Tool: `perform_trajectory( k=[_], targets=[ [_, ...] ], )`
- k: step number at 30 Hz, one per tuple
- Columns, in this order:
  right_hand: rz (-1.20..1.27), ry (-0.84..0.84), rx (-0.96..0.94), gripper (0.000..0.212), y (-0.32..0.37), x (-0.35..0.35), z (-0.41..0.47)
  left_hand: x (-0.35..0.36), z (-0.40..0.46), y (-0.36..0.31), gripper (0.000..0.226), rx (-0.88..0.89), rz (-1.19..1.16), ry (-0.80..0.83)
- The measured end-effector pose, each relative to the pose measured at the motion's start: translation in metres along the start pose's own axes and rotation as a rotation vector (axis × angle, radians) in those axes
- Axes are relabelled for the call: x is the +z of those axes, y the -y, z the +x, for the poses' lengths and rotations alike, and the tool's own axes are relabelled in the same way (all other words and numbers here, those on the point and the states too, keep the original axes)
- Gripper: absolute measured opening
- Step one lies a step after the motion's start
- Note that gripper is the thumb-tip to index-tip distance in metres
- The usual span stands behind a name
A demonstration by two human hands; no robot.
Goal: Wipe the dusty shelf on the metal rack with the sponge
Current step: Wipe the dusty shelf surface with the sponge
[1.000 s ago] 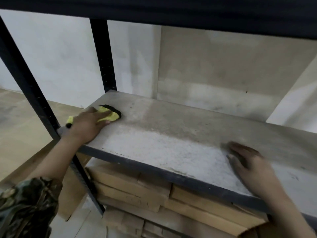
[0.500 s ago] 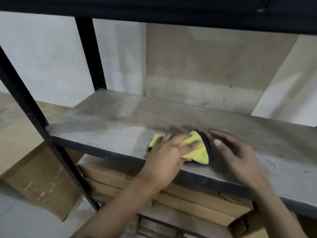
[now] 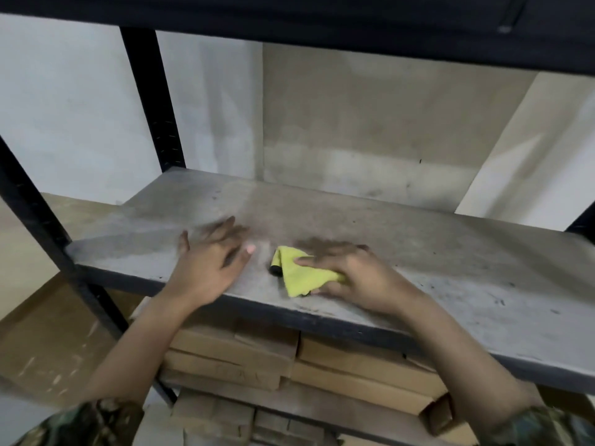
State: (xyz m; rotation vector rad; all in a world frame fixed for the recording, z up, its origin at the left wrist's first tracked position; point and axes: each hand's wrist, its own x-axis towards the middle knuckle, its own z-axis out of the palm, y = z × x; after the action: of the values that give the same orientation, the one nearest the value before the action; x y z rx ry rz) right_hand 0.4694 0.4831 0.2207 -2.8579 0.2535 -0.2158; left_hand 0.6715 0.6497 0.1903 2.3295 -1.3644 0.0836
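The dusty grey shelf (image 3: pixel 450 265) of the black metal rack (image 3: pixel 151 101) runs across the middle of the head view. A yellow sponge cloth with a black edge (image 3: pixel 297 275) lies near the shelf's front edge. My right hand (image 3: pixel 354 275) covers its right part, with the forefinger over it and the thumb at its front, pinching it. My left hand (image 3: pixel 212 262) lies just left of the sponge with fingers spread and straight, apart from it and blurred by motion.
Stacked cardboard boxes (image 3: pixel 231 349) fill the level below the shelf. A dark upper shelf (image 3: pixel 289 8) hangs overhead. A pale wall stands behind, and a black upright (image 3: pixel 29 207) frames the left front corner.
The sponge went from the shelf's left end to the middle under my left hand. It is now under my right hand, and my left hand has let go and moved left.
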Motion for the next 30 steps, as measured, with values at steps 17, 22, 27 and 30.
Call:
perform_trajectory(
  k=[17, 22, 27, 30],
  targets=[
    [-0.043, 0.058, 0.108, 0.052, -0.027, 0.009, 0.039, 0.015, 0.003, 0.009, 0.067, -0.007, 0.101, 0.012],
    [-0.027, 0.028, -0.077, 0.05, 0.009, 0.011, -0.033, 0.013, 0.003, 0.007, 0.058, -0.016, 0.097, 0.04],
    [0.124, -0.093, 0.0, 0.051, 0.003, -0.012, -0.038, 0.012, 0.004, 0.006, 0.058, -0.018, 0.084, 0.043],
    [0.004, -0.264, 0.308, 0.062, -0.046, -0.023, -0.009, 0.012, 0.004, 0.005, 0.059, -0.023, 0.092, 0.05]
  ],
)
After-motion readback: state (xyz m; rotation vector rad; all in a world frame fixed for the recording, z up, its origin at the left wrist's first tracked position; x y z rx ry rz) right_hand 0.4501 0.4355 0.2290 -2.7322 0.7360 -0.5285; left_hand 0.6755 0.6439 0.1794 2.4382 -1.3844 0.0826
